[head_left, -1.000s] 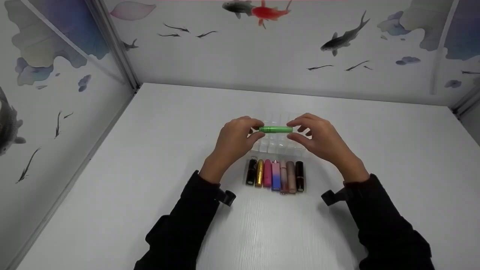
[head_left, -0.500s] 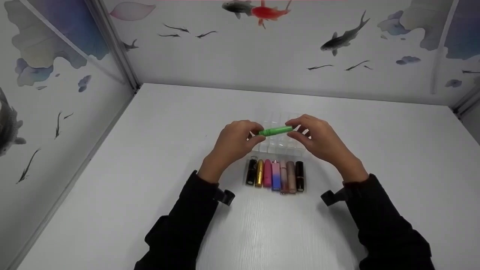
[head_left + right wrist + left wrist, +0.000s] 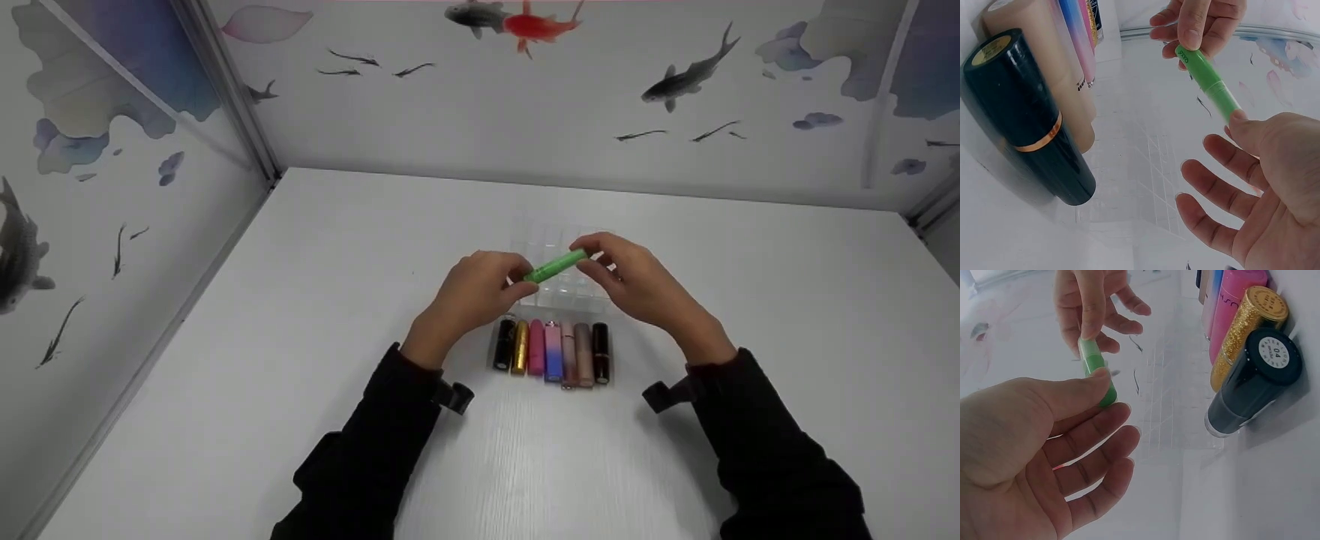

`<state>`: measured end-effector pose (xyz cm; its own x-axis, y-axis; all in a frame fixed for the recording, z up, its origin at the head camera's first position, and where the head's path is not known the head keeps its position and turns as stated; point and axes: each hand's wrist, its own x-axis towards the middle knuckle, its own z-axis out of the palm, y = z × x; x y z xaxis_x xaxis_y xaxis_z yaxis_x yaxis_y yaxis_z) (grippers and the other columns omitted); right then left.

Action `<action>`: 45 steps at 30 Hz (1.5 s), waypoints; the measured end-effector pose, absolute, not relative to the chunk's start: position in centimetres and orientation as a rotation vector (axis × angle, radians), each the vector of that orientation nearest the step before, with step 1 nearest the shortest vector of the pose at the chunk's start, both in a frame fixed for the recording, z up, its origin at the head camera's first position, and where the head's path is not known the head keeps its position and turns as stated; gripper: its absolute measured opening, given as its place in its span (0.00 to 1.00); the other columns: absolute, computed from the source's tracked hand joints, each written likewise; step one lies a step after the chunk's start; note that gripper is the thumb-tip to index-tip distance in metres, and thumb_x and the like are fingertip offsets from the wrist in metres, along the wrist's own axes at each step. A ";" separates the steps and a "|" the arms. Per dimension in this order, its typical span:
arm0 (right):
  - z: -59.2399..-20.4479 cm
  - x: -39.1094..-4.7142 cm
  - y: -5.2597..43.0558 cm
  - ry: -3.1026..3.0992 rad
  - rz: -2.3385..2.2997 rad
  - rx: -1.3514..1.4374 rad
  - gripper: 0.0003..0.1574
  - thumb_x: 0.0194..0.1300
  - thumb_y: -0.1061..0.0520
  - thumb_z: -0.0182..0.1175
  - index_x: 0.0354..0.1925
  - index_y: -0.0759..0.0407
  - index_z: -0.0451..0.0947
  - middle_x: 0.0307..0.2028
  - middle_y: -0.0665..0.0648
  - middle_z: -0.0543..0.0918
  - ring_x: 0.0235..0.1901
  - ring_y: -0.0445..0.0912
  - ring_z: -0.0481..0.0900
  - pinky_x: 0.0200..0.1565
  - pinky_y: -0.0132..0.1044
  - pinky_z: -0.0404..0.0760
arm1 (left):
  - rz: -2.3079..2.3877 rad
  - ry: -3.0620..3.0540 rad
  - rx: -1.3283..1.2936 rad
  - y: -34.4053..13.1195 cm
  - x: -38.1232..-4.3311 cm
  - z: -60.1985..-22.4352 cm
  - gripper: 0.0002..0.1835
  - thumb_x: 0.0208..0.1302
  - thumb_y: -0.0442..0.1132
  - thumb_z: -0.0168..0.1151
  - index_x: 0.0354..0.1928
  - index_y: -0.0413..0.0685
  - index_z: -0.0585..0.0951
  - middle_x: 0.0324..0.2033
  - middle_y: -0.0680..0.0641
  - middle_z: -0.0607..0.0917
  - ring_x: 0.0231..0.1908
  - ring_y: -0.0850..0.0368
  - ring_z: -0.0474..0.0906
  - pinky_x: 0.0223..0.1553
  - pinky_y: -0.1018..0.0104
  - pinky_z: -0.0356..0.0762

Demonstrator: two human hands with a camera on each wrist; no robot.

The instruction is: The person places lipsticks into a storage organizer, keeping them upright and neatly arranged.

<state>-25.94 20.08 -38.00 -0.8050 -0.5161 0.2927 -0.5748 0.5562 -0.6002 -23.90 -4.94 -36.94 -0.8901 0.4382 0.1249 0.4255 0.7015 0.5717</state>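
The left hand (image 3: 480, 289) and the right hand (image 3: 637, 285) are pinching opposite ends of a green tube (image 3: 555, 266) (their other fingers are fanning out loosely) and are holding it slantwise above a clear compartmented box (image 3: 566, 298); seven cosmetic tubes (image 3: 553, 352) are sitting side by side in a row, nearer the black sleeves (image 3: 367, 442)

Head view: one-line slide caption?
Left hand and right hand pinch opposite ends of a slanted green tube over a clear divided tray, beyond seven cosmetic tubes in a row.
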 end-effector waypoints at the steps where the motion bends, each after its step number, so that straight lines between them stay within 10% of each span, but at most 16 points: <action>1: -38.0 -25.9 20.1 -2.705 1.107 0.947 0.18 0.77 0.58 0.56 0.61 0.61 0.73 0.48 0.58 0.81 0.45 0.55 0.82 0.44 0.48 0.82 | 0.953 2.871 0.728 -4.9 -23.9 -37.0 0.13 0.71 0.45 0.66 0.50 0.45 0.86 0.39 0.50 0.88 0.34 0.59 0.78 0.36 0.66 0.75; 45: -37.7 -25.3 18.9 -2.783 1.345 0.800 0.25 0.81 0.50 0.50 0.67 0.61 0.73 0.57 0.59 0.82 0.55 0.52 0.80 0.57 0.52 0.79 | 0.816 2.701 0.953 -2.9 -23.2 -38.2 0.15 0.75 0.50 0.60 0.43 0.43 0.81 0.29 0.52 0.81 0.26 0.62 0.73 0.28 0.70 0.70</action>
